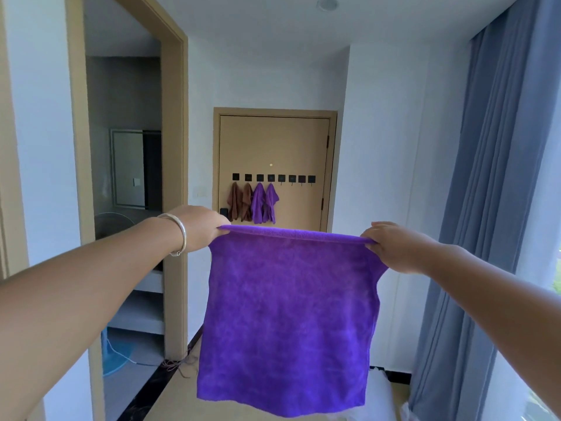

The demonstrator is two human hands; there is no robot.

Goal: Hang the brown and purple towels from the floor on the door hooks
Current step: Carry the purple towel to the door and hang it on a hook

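- Your left hand point(202, 227) pinched the upper left corner of a purple towel point(288, 323), fingers curled round the hem.
- Your right hand point(391, 247) gripped the upper right corner the same way, thumb under the edge and fingers folded over it.
- The towel hung flat and spread between your fingers, its top edge taut from one pinch to the other and its lower edge free in the air below them.
- A silver bangle point(179, 235) sat on your left wrist, just behind the gripping fingers.
- Beyond your fingers, well apart from them, stood the door point(303, 147) with a row of black hooks point(273, 178) across it.
- Two brown towels point(241, 202) hung from the two leftmost hooks, and two hung purple towels point(264, 203) from the next two; the hooks to their right were bare.
- The held towel's top edge cut across the lower part of the door in the view, hiding what lay below the hung towels.
- To the left of your left hand was an open doorway point(127, 177) with a fan point(117, 350) on the floor inside it.
- To the right of your right hand hung a blue curtain point(491, 208).
- Below the towel, loose cords point(179, 363) lay on the floor near the doorway's frame.
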